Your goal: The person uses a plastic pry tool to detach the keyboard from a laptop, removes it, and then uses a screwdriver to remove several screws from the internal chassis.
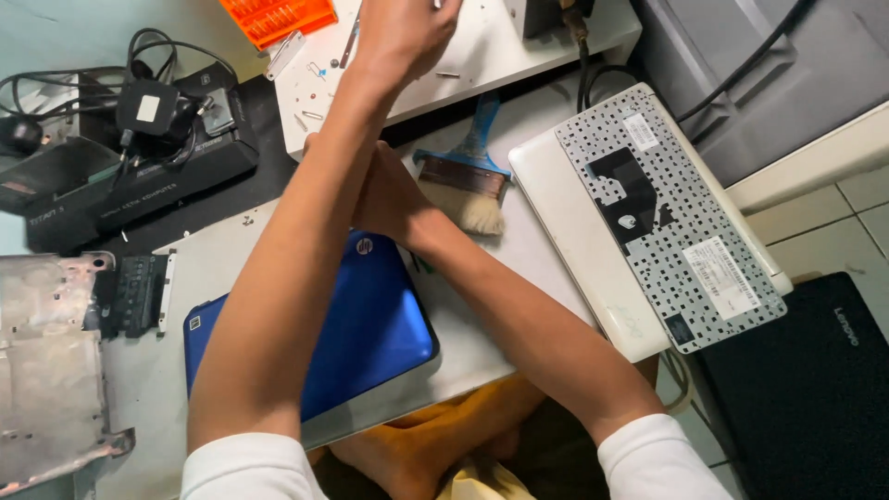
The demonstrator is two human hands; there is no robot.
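My left hand reaches far forward over a low white board strewn with small screws. Its fingers curl at the top edge of the frame, and what they hold, if anything, is cut off. My right hand lies at the far edge of a blue laptop lid, crossed under my left forearm. Most of its fingers are hidden by that arm. A blue-handled brush with pale bristles lies just right of my right hand.
A white laptop base with a detached keyboard face down sits at the right. A black laptop lies on the floor. An orange screwdriver case, black chargers and cables, and a grey metal chassis are on the left.
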